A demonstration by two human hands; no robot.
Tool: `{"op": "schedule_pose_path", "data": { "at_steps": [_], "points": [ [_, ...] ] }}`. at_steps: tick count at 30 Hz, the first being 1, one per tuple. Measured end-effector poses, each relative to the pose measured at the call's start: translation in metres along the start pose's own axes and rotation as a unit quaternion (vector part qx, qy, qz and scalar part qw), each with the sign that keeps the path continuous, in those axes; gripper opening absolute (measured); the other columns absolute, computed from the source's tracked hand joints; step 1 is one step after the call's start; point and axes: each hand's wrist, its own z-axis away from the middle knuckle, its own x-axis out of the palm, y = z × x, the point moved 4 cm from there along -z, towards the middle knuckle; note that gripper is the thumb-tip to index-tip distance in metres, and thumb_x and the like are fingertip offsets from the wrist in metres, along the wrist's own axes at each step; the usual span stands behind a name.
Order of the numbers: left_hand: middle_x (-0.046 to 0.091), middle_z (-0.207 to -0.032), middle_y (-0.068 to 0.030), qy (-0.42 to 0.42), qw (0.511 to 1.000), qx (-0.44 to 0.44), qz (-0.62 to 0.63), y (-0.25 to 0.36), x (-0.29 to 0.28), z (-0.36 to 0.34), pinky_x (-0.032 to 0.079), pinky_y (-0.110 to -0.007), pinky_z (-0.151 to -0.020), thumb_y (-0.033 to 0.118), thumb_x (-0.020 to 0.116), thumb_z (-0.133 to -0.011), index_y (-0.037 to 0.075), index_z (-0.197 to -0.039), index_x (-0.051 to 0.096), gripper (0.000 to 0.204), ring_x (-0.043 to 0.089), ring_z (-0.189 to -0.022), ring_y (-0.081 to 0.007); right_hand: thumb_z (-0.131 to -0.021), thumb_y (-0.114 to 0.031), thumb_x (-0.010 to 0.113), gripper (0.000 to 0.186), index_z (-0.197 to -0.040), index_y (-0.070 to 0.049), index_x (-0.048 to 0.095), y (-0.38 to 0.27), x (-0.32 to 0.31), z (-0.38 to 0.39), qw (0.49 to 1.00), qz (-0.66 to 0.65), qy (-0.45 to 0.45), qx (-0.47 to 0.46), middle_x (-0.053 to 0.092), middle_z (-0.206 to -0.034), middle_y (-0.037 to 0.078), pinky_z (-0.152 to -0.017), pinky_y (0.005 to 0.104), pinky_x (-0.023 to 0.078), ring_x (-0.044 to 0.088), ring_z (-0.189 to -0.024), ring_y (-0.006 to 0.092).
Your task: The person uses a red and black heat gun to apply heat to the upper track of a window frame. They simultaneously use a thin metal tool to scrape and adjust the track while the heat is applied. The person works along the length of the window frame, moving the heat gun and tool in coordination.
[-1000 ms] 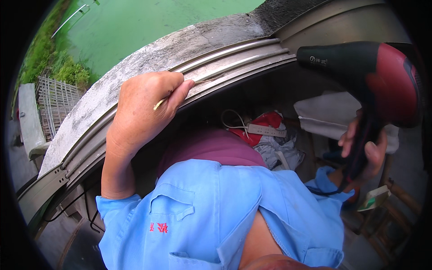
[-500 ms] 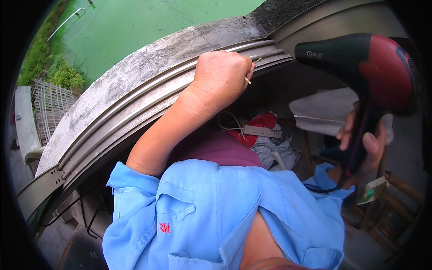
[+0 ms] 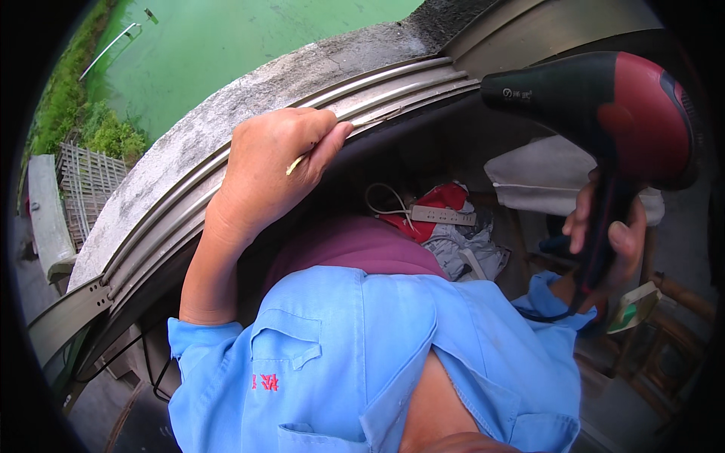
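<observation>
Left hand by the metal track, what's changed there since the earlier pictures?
The left hand went right along the metal track, then came back left, ending slightly right of where it began. Nothing was taken up or let go: its grip keeps the thin pale stick, and the right hand still holds the hair dryer.

The view comes from the left one of two fisheye cameras worn side by side on the person's head. It looks down, upright and unmirrored, at close range: the blue shirt [image 3: 325,362] fills much of the area below the metal track [image 3: 408,89], and the hair dryer [image 3: 627,113] looms large at the track's right end. Above the track, the line of sight passes over the concrete sill [image 3: 219,117] to a green surface [image 3: 249,45] well beyond. The lens bends the track into a bow, and black corners surround it at the picture's rim.
</observation>
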Motion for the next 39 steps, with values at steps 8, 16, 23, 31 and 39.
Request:
{"op": "schedule_pose_path", "data": {
  "at_steps": [8,16,23,31,39],
  "points": [
    [0.055,-0.064,-0.0157,-0.083,0.991,0.047,-0.098,0.009,0.006,-0.047,0.042,-0.043,-0.056,0.027,0.058,-0.087,0.004,-0.07,0.059,0.029,0.055,-0.064,-0.0353,-0.066,-0.038,0.064,0.075,-0.113,0.015,0.041,0.001,-0.001,0.007,0.999,0.007,0.013,0.028,0.056,-0.08,0.016,-0.058,0.0287,0.051,0.056,-0.051,0.0157],
    [0.068,-0.078,-0.0125,-0.135,0.972,0.06,-0.181,0.029,0.074,-0.097,0.052,-0.041,-0.073,0.019,0.061,-0.074,0.015,-0.084,0.073,0.015,0.066,-0.08,-0.0305,-0.067,-0.035,0.064,0.075,-0.114,0.017,0.039,0.006,-0.004,0.016,0.999,-0.026,0.035,0.024,0.056,-0.08,0.018,-0.058,0.0295,0.051,0.057,-0.052,0.0168],
    [0.068,-0.071,-0.0127,-0.086,0.978,0.078,-0.175,0.049,0.087,-0.101,0.053,-0.037,-0.061,0.013,0.06,-0.072,0.008,-0.069,0.07,0.012,0.068,-0.071,-0.0277,-0.067,-0.033,0.065,0.075,-0.113,0.02,0.037,0.009,-0.013,0.028,0.997,-0.046,0.059,0.01,0.055,-0.079,0.019,-0.058,0.03,0.053,0.058,-0.051,0.0182],
    [0.059,-0.063,-0.0151,-0.139,0.978,0.0,-0.159,0.023,0.008,-0.036,0.046,-0.044,-0.059,0.022,0.059,-0.083,0.005,-0.066,0.061,0.024,0.06,-0.064,-0.0341,-0.069,-0.035,0.064,0.073,-0.114,0.017,0.038,0.013,-0.019,0.031,0.997,-0.042,0.052,0.042,0.055,-0.081,0.017,-0.061,0.0299,0.052,0.058,-0.054,0.0174],
    [0.065,-0.075,-0.0155,-0.133,0.98,0.054,-0.135,0.038,0.095,-0.105,0.051,-0.042,-0.068,0.023,0.056,-0.082,0.008,-0.075,0.068,0.02,0.064,-0.077,-0.0335,-0.069,-0.036,0.062,0.072,-0.114,0.015,0.039,0.004,-0.004,0.015,0.999,-0.028,0.031,0.021,0.055,-0.082,0.016,-0.062,0.0298,0.05,0.057,-0.055,0.0163]
  ]
}}
